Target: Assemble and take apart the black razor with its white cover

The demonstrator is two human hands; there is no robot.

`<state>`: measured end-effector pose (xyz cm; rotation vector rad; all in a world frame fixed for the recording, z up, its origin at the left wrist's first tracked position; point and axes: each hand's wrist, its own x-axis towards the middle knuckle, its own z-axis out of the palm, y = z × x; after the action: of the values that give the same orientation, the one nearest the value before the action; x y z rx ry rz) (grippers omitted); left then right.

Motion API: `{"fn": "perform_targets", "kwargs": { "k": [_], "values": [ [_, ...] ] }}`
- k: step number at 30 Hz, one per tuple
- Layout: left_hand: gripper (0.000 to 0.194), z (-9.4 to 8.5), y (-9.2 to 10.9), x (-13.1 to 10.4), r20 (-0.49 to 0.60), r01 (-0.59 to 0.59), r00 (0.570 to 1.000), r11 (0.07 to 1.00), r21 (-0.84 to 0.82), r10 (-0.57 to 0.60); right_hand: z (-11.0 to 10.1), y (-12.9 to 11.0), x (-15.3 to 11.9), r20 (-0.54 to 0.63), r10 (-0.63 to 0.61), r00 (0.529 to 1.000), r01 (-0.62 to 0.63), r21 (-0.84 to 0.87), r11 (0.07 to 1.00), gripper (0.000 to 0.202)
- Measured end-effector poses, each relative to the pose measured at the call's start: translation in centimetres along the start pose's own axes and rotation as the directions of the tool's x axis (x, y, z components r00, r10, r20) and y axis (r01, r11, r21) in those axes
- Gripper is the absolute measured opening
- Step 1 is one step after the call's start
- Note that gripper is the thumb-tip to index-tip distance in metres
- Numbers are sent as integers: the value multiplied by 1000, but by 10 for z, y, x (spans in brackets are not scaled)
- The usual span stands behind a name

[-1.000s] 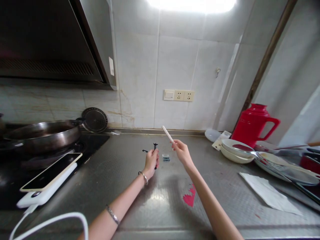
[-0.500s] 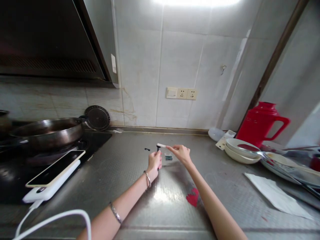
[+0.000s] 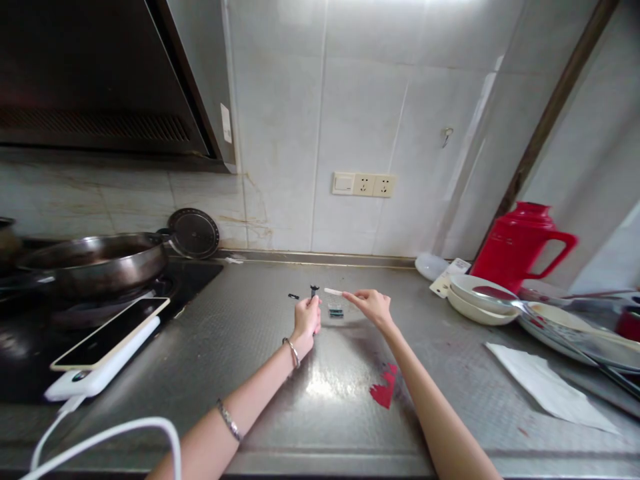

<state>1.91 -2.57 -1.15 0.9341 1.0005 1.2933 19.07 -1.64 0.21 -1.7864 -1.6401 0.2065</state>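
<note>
My left hand point(image 3: 306, 317) is closed round the handle of a small black razor point(image 3: 315, 291), held upright with its wide dark head on top. My right hand point(image 3: 371, 307) pinches one end of a slim white stick point(image 3: 333, 291), which points left toward the razor head. A small gap lies between the stick's tip and the razor. On the steel counter point(image 3: 240, 320), left of the razor, lies a small black piece point(image 3: 293, 296). Between the hands sits a small clear case point(image 3: 336, 311) with dark green contents, too small to make out.
A steel pan point(image 3: 100, 263) stands on the hob at left, near a phone point(image 3: 113, 333) on a white power bank with a cable. At right are a red thermos jug point(image 3: 517, 243), stacked bowls point(image 3: 483, 313), plates and a white napkin point(image 3: 547, 387). A red heart sticker point(image 3: 384, 390) marks the counter.
My right hand has drawn the white stick to the right, away from the razor head it was at. My left hand has shifted only slightly and still grips the razor.
</note>
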Motion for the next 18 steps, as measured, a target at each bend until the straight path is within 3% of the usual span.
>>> {"fn": "perform_targets", "kwargs": {
  "k": [8,12,18],
  "values": [
    [24,6,-5,-5,21,13,1000,999,51,-14,9,-17,3,0,-52,999,52,62,997,53],
    [23,5,-3,-5,15,-47,999,998,42,46,7,-8,5,11,-36,999,35,87,996,56],
    [25,4,-9,-2,18,-46,999,996,74,44,3,-3,2,-27,-55,998,58,111,992,59]
  ]
}}
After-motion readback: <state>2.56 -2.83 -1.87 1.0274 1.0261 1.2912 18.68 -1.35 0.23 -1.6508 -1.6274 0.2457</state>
